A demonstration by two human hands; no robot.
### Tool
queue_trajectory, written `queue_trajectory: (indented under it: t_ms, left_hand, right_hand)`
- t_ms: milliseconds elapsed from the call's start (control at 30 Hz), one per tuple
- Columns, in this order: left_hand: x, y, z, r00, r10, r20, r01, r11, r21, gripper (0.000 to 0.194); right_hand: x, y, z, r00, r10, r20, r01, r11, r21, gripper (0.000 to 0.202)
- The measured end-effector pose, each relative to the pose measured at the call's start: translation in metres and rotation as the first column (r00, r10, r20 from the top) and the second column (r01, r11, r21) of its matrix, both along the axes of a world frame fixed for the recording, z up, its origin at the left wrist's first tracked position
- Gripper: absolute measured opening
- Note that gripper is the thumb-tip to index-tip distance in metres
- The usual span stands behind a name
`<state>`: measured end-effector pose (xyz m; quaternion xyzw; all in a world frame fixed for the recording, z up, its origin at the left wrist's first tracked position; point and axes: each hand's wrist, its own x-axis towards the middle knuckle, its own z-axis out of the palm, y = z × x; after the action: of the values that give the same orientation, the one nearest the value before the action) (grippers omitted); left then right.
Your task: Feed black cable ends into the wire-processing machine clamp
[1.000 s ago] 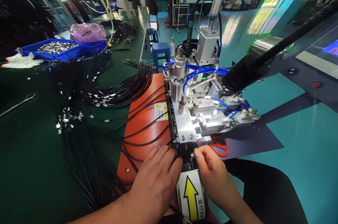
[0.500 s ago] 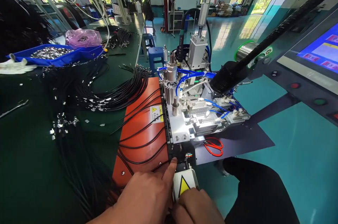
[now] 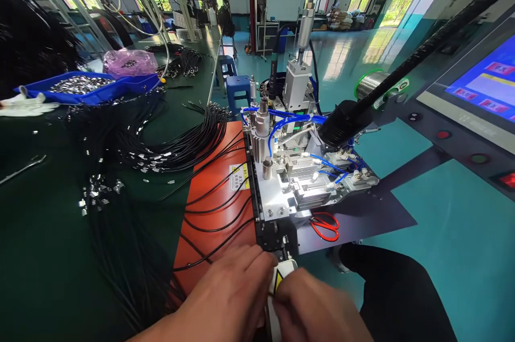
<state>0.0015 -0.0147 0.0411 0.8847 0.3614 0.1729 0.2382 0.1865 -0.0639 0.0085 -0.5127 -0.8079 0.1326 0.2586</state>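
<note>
My left hand [image 3: 237, 283] is closed at the front edge of the orange plate [image 3: 217, 191], beside a white cover with a yellow warning triangle [image 3: 278, 281]; what its curled fingers hold is hidden. Just right of it, my right hand [image 3: 316, 304] is closed too, its fingertips turned down over that cover and out of sight. Several black cables [image 3: 225, 208] lie across the orange plate, with their right ends along the black rail. Beyond my hands stands a metal machine [image 3: 309, 181] with cylinders and blue air tubes.
Red-handled scissors [image 3: 326, 226] lie on the machine's base plate. Cable bundles [image 3: 181, 143] and a blue tray [image 3: 88, 87] of small metal parts are on the dark green table. A control panel [image 3: 475, 116] and a black hose [image 3: 426, 41] reach in from the right.
My left index finger, earlier pointing at the rail, is now curled in. My right hand has risen slightly and covers more of the white cover. The small coloured wire ends by the rail no longer show.
</note>
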Motion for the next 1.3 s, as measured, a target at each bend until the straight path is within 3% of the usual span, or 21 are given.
queue_trajectory:
  t_ms: [133,233,333,567,833,1167,1233,1300]
  left_hand:
    - [0.003,0.004,-0.007,0.99,-0.018,0.14,0.029,0.997,-0.077,0.025]
    - [0.008,0.005,-0.02,0.975,0.055,0.217,-0.045,0.998,-0.05,0.021]
    - [0.012,0.005,-0.031,0.974,0.105,0.2,-0.103,0.994,-0.019,0.015]
    - [0.015,0.004,-0.038,0.983,0.142,0.113,-0.144,0.989,0.016,0.017]
    - [0.016,0.004,-0.039,0.984,0.147,0.096,-0.15,0.988,0.024,0.017]
    - [0.017,0.003,-0.041,0.985,0.164,0.06,-0.168,0.983,0.073,0.023]
    - [0.017,0.003,-0.04,0.984,0.166,0.065,-0.171,0.982,0.08,0.023]
    - [0.017,0.004,-0.04,0.983,0.168,0.071,-0.174,0.982,0.076,0.023]
  right_hand:
    - [0.018,0.02,0.007,0.941,-0.182,-0.285,0.118,0.967,-0.228,0.009]
    - [0.024,0.023,-0.001,0.843,-0.35,-0.408,0.188,0.904,-0.385,0.01]
    - [0.026,0.018,-0.013,0.752,-0.446,-0.485,0.233,0.869,-0.437,0.022]
    - [0.028,0.011,-0.016,0.822,-0.396,-0.408,0.311,0.914,-0.261,0.019]
    - [0.025,0.011,-0.018,0.886,-0.28,-0.369,0.257,0.96,-0.111,0.024]
    - [0.022,0.009,-0.018,0.886,-0.27,-0.377,0.261,0.962,-0.076,0.023]
    - [0.02,0.01,-0.017,0.863,-0.295,-0.41,0.268,0.955,-0.123,0.02]
    - [0.017,0.012,-0.015,0.799,-0.37,-0.474,0.272,0.926,-0.262,0.019]
